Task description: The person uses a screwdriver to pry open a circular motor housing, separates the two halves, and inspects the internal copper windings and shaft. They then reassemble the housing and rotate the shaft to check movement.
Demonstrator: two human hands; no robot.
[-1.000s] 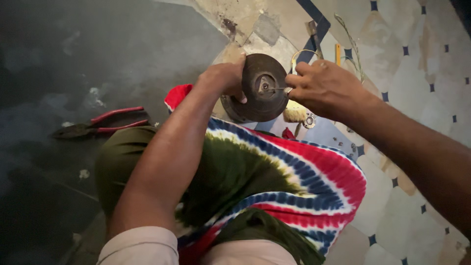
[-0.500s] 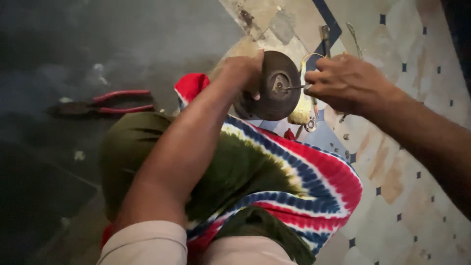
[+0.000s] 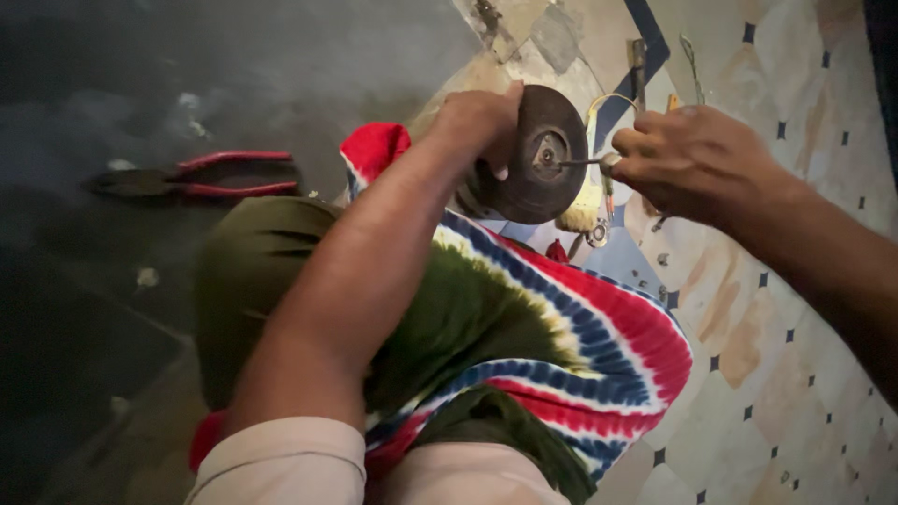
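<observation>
Left hand (image 3: 479, 123) wrapped around the rim of a small dark rubber wheel with a metal hub (image 3: 533, 154), fingers curled tight on its edge, thumb showing pale against the tread. Wheel held upright above the lap, hub face turned toward the right hand (image 3: 697, 159). Right-hand fingers pinched closed on the end of a thin metal tool (image 3: 582, 162) whose tip sits in the hub. Under the forearms, a tie-dyed cloth of red, blue, white and green (image 3: 571, 346) draped over olive-green trousers (image 3: 253, 281). Red-handled pliers (image 3: 201, 175) lying well apart to the left on the dark concrete floor (image 3: 112, 75). Pale patterned floor covering with small dark diamonds (image 3: 795, 309) to the right, small bits of hardware scattered near the wheel.
</observation>
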